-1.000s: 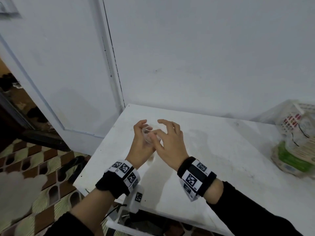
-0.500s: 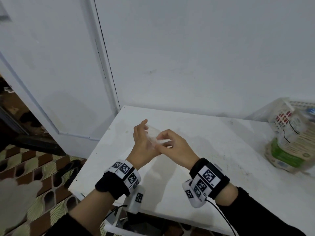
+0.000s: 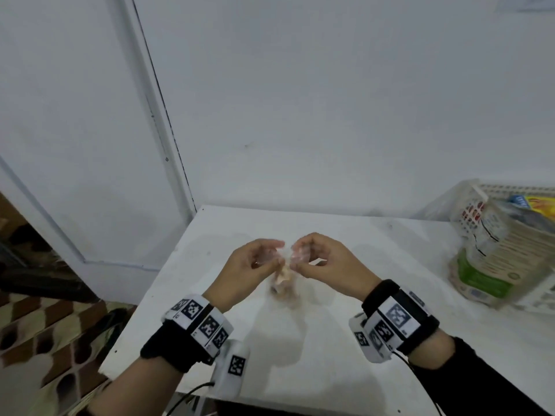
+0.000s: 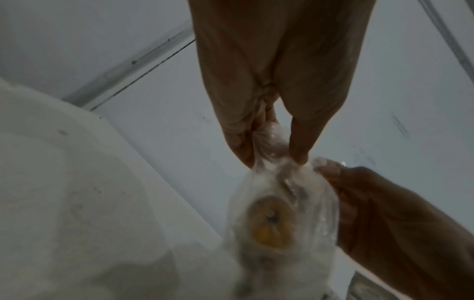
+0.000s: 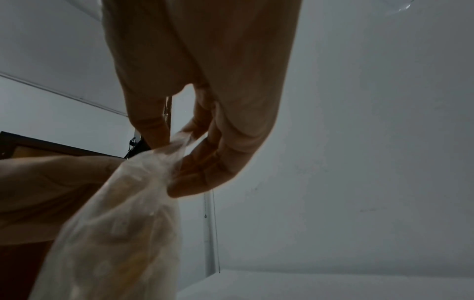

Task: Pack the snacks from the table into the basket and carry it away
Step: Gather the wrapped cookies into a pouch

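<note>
A small clear plastic bag (image 3: 283,273) with a yellowish snack inside hangs above the white table (image 3: 330,340). My left hand (image 3: 264,259) pinches its top on the left, and my right hand (image 3: 303,258) pinches it on the right. In the left wrist view the clear plastic bag (image 4: 279,213) hangs from my left hand (image 4: 274,154), with the yellow snack showing through. From the right wrist the clear plastic bag (image 5: 123,223) hangs below my right hand (image 5: 177,154), which holds its neck. The white mesh basket (image 3: 471,211) stands at the table's far right with packets in it.
A large green and beige packet (image 3: 504,265) leans at the basket's front. The wall rises right behind the table. A white door (image 3: 75,130) stands at the left, and patterned floor tiles (image 3: 45,340) lie below the table's left edge.
My hands have drawn slightly apart at the bag's top, and the bag now hangs down between them. The view has shifted, showing more of the basket.
</note>
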Demonstrator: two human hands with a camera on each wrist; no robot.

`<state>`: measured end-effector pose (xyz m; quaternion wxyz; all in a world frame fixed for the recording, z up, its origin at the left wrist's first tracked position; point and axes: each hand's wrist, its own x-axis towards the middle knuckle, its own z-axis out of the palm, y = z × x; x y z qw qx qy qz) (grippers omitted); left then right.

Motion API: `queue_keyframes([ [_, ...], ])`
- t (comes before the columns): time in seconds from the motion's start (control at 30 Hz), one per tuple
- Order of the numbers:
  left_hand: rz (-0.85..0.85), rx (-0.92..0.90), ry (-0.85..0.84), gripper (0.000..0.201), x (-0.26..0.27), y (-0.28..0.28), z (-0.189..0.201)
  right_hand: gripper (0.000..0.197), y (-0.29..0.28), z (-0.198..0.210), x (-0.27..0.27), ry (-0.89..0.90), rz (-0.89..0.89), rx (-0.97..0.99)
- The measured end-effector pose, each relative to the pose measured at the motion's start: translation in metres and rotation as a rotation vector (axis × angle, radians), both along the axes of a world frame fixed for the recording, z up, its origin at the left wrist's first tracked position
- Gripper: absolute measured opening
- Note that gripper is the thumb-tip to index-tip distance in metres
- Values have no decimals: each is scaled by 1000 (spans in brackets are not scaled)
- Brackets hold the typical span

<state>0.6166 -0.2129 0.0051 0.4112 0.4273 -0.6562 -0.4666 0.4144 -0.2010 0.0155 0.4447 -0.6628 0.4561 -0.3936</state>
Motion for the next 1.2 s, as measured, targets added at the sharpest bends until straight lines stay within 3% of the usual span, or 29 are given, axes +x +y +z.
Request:
queue_keyframes([
  [0.07,-29,-35,-30,15,-8,0,7,38,0,2,-6,-56,-25,38],
  [0.17,-14,-68,7,13,-16,0,18,14,1,9,-19,-151,-79,75],
  [0.23,28,-41,71,18,-18,-2,20,8,4,9,-28,-233,-119,93],
  [0.3,52,41,164,26,-20,-2,20,14,7,7,-33,-324,-143,119],
  [0.4,13,117,233,10,-26,0,18,26,11,3,-35,-441,-166,137],
  [0.5,-5,127,238,13,-28,-1,20,26,13,6,-39,-496,-197,133],
  [0.7,-31,65,140,9,-29,-4,30,17,18,11,-57,-406,-234,138],
  [0.93,40,-161,-182,9,-36,0,36,17,23,10,-62,-304,-309,60],
  [1.0,54,-177,-201,9,-38,3,37,9,24,9,-60,-309,-311,51],
  [1.2,29,-156,-114,12,-48,9,35,15,23,8,-51,-322,-335,-6],
])
